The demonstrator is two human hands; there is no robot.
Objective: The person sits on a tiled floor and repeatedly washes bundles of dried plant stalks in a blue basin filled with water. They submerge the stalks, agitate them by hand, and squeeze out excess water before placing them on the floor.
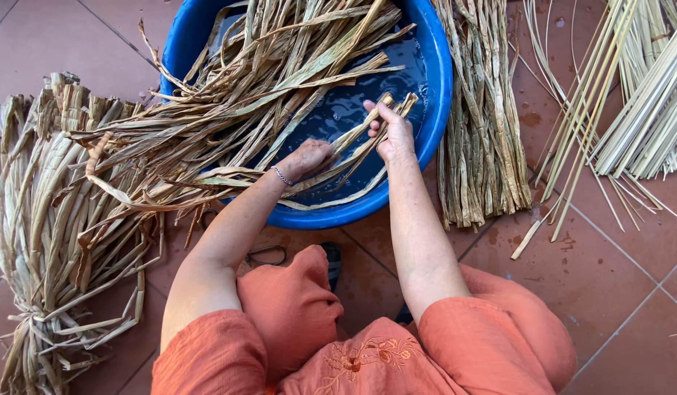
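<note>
Over the blue basin both hands grip one wet leaf strip — left hand low, right hand pinching its end — so hard pulling might split it.

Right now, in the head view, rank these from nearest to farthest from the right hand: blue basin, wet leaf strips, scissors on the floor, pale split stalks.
From the right hand:
1. Wet leaf strips, held in it.
2. Blue basin, rim just right.
3. Scissors, lower left.
4. Pale split stalks, far right.
</note>
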